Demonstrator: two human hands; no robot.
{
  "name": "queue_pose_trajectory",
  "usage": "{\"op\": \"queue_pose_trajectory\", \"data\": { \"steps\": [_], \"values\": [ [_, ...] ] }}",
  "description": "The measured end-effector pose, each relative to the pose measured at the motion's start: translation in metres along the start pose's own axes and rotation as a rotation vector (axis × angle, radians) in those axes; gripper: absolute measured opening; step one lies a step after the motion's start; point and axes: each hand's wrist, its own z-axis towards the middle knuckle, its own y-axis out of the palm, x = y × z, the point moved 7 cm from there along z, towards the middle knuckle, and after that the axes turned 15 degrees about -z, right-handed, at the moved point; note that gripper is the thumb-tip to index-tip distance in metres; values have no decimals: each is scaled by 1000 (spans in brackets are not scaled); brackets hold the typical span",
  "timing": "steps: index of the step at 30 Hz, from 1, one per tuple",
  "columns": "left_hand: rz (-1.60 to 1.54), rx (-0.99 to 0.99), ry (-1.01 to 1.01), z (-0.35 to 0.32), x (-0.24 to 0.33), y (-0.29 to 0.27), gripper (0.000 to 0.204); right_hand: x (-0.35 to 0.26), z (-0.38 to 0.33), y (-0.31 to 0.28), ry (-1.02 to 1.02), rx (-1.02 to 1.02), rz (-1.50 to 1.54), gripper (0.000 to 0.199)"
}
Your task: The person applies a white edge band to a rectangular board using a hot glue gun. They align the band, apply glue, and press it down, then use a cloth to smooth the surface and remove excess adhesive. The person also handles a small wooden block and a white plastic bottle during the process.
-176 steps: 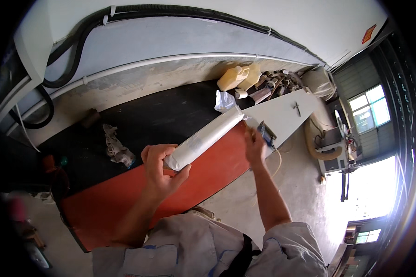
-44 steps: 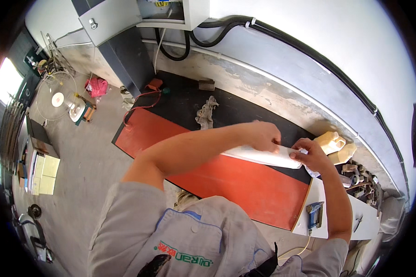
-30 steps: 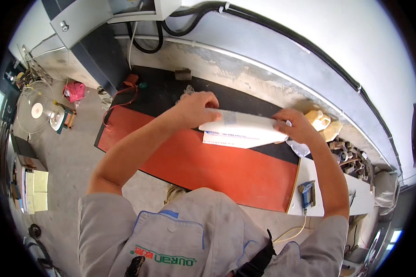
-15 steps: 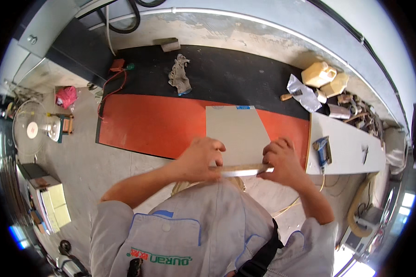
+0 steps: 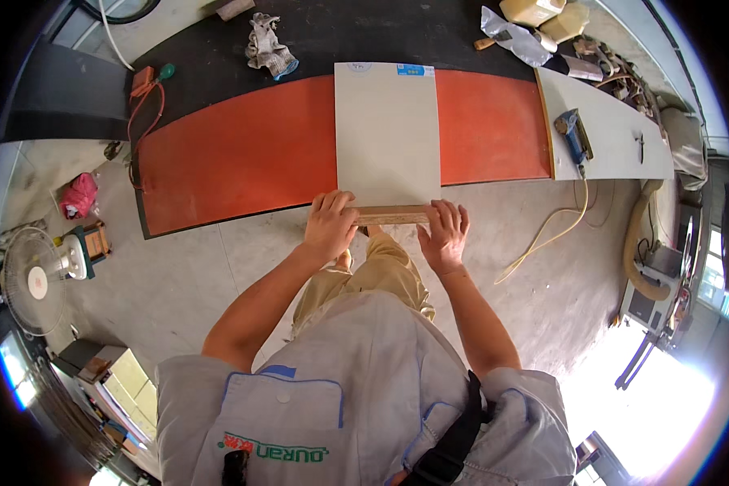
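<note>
A pale grey panel point(image 5: 387, 130) lies across the red mat, its near end jutting past the table's front edge. Its bare brown chipboard edge point(image 5: 393, 215) faces me, and a blue label is stuck at the far end. My left hand point(image 5: 330, 228) is closed around the near left corner, fingers bent over it. At the near right corner my right hand point(image 5: 444, 236) has its fingers spread and stretched, touching the panel's side; its thumb is apart from the fingers.
The red mat point(image 5: 235, 146) covers the table's front part, over a black surface. A grey work glove point(image 5: 269, 47) lies behind. To the right, a blue power tool point(image 5: 573, 138) with a yellow hose rests on a white board point(image 5: 616, 150). A fan point(image 5: 36, 282) stands left.
The panel, tilted up near my body before, now lies flat on the mat, farther away. Both hands have moved forward with it, and my right hand's fingers have spread. My view has tilted lower.
</note>
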Motion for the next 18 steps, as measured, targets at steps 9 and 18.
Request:
{"op": "queue_pose_trajectory", "data": {
  "steps": [9,18],
  "values": [
    [110,-341,-119,45,2,21,54,8,53,13,-244,-463,65,73],
    [99,-287,-36,29,-8,31,24,16,28,24,-198,-239,48,30]
  ]
}}
